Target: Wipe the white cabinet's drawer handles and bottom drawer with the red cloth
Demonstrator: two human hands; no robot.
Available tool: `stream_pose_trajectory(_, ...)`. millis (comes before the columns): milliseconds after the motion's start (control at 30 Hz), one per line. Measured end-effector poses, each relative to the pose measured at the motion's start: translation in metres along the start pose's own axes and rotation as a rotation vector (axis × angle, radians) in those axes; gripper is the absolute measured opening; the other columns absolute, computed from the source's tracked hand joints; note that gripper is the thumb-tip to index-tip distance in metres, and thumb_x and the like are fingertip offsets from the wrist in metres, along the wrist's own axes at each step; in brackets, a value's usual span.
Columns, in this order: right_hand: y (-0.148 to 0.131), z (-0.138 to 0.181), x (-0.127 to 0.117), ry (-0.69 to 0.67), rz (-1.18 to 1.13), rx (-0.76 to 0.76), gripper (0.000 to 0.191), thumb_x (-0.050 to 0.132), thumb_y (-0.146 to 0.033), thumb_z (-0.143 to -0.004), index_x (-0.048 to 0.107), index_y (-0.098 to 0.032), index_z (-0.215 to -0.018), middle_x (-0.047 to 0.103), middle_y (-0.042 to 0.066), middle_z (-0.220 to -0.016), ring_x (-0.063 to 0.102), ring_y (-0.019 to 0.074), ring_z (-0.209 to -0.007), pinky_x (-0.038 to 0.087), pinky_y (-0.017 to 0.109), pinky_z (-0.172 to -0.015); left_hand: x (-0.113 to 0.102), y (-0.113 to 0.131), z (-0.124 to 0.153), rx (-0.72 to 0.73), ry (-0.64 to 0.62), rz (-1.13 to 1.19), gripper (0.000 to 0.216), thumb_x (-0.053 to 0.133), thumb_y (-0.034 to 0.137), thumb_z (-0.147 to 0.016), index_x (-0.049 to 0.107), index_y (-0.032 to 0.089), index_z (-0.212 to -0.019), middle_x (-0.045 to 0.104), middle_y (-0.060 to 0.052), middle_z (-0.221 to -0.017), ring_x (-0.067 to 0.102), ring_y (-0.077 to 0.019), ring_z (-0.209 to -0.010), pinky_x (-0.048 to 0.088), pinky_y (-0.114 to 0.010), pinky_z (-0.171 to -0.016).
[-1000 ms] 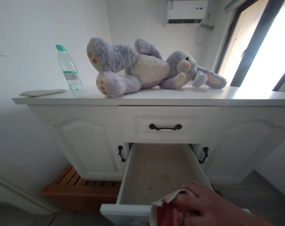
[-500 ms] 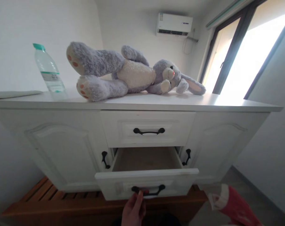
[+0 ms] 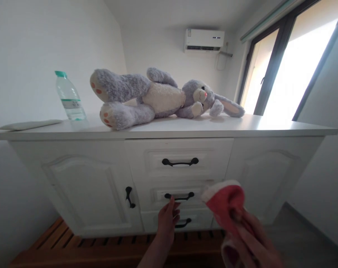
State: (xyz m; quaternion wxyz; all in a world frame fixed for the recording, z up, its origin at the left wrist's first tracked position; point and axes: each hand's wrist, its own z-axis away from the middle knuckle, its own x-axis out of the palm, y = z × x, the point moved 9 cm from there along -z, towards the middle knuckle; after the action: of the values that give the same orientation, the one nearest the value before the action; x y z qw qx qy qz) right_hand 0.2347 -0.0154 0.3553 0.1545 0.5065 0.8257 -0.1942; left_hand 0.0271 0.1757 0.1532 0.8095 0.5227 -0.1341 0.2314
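Left hand [image 3: 168, 219] has its fingertips right on the black metal handle of the middle drawer [image 3: 179, 195] in the white wooden sideboard [image 3: 73, 178], fingers curled loosely against it, and that drawer sits flush with the front. Right hand [image 3: 252, 242] is closed around a red cloth with a white edge [image 3: 225, 203], held up in front of the right door. Another black-handled drawer [image 3: 180, 162] sits above, one more below. Up on the counter, a grey and cream plush bunny [image 3: 157, 96] lies on its side across the middle, a clear plastic water bottle with a green cap [image 3: 69, 96] stands toward the left end, and a flat pale pad [image 3: 29, 124] lies at the left edge. A white air conditioner [image 3: 204, 40] hangs on the back wall.
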Motion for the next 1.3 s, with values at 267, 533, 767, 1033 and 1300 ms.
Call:
stream_pose_trajectory(267, -0.151, -0.082, 0.188, -0.231, -0.083, -0.730, 0.034, 0.049, -0.023, -0.100, 0.062, -0.015, -0.130, 0.060, 0.006, -0.140, 0.050, 0.0267, -0.128, 0.040, 0.049, -0.115, -0.079, 0.099, 0.083, 0.613, 0.409, 0.224, 0.027, 0.068, 0.040, -0.079, 0.067, 0.027, -0.102, 0.066, 0.001, -0.119, 0.063, -0.0125, -0.096, 0.053, -0.027, -0.088)
stream_pose_trajectory(533, -0.134, -0.064, 0.283, -0.399, -0.079, -0.704, 0.027, 0.052, -0.025, -0.100, 0.064, -0.011, -0.119, 0.066, 0.009, -0.125, 0.051, 0.0245, -0.126, 0.045, 0.041, -0.106, -0.068, 0.107, 0.040, 0.523, 0.294, -0.181, 0.052, 0.061, 0.042, -0.085, 0.056, 0.019, -0.131, 0.054, -0.015, -0.152, 0.045, -0.0307, -0.145, 0.029, -0.051, -0.126)
stream_pose_trajectory(767, -0.017, -0.045, 0.194, -0.326, 0.042, -0.582, 0.029, 0.058, -0.021, -0.096, 0.063, -0.015, -0.124, 0.068, 0.007, -0.127, 0.053, 0.0212, -0.126, 0.043, 0.040, -0.108, 0.042, 0.044, 0.043, 0.489, -0.007, -0.352, 0.059, 0.062, 0.046, -0.080, 0.058, 0.010, -0.127, 0.066, -0.024, -0.138, 0.062, -0.0335, -0.128, 0.045, -0.051, -0.115)
stream_pose_trajectory(1033, 0.082, -0.024, 0.114, -0.194, 0.222, -0.488, 0.026, 0.051, -0.014, -0.098, 0.066, -0.014, -0.120, 0.068, 0.010, -0.123, 0.056, 0.0254, -0.121, 0.048, 0.046, -0.101, 0.156, -0.018, 0.055, 0.432, -0.326, -0.316, 0.053, 0.063, 0.040, -0.082, 0.062, 0.011, -0.125, 0.069, -0.023, -0.134, 0.066, -0.0305, -0.122, 0.047, -0.044, -0.112)
stream_pose_trajectory(1300, 0.116, 0.074, 0.178, -0.326, 0.131, -0.213, 0.029, 0.057, -0.006, -0.088, 0.068, -0.021, -0.109, 0.071, 0.004, -0.108, 0.065, 0.0217, -0.103, 0.054, 0.038, -0.090, 0.114, -0.090, 0.018, 0.320, -0.291, -0.405, 0.034, 0.070, 0.044, -0.074, 0.074, 0.016, -0.093, 0.079, -0.018, -0.110, 0.070, -0.0331, -0.108, 0.049, -0.046, -0.106)
